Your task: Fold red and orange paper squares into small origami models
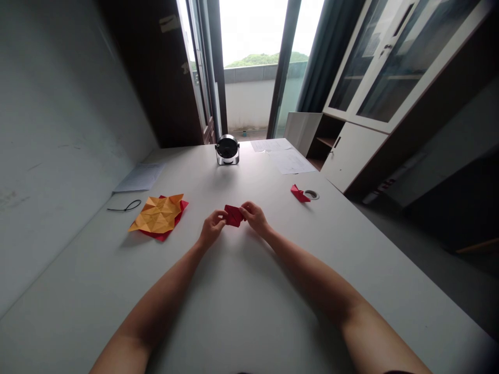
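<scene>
L hand (212,224) and R hand (254,215) were both on a small folded red paper (233,216), approx. mid-table, in front of the person. L hand pinched its left side btwn thumb & fingers; R hand pinched the right side, nr the upper corner. Hands were apart, w/ the paper spanning the gap; a crease line ran across its face. Couldn't tell if it touched the white table (249,280) or was held just above.

Left of L hand, well apart, lay a creased yellow paper (158,214) on top of a red sheet (162,237), whose edges stuck out at right & near sides. Just left of those: a thin black tie (125,210), looped at one end. Beyond it, by the wall (58,130), were white papers (140,177).

To the right, well apart from R hand, a second red folded piece (299,194) sat next to a tape roll (315,198). Far side: a round black device (227,147) on a metal stand, approx. centre, & printed sheets (290,161) to its right. Window (253,31) was behind, cabinet (356,150) far right.
</scene>
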The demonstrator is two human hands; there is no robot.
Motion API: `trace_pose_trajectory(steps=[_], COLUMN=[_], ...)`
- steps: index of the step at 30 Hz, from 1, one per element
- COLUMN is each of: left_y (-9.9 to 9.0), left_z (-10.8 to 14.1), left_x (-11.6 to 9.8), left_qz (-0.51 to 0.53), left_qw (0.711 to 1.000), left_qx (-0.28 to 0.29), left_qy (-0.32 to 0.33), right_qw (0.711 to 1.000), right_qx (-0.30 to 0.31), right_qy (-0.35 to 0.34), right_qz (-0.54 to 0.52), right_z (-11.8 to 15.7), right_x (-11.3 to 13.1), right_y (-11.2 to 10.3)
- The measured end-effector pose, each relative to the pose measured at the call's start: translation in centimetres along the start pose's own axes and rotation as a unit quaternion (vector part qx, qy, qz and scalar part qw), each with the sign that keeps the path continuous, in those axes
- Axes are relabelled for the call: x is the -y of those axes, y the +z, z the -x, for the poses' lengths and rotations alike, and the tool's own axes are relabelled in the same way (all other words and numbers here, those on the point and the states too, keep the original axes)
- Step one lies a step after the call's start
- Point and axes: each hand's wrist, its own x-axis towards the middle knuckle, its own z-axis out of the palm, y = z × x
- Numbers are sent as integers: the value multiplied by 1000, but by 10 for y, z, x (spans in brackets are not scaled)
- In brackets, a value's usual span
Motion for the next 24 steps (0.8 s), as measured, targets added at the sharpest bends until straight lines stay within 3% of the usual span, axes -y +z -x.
trace_pose_trajectory(steps=[6,13,18,24], left_y=[2,-2,-3,0], left_z=[3,-2,-5,-2], left_x=[-6,2,7,3], left_qz=[-44,-39,29,1], left_qw=[998,997,997,999], left_qx=[13,-61,-68,-52], left_qy=[32,30,7,-1], right_qw=[999,994,991,996], right_qx=[-4,73,122,70], right_qy=[31,29,5,-6], right_qz=[-36,-74,-47,48], right_z=[-2,2,6,4], right_x=[-1,4,5,-7], right_y=[-2,1,2,2])
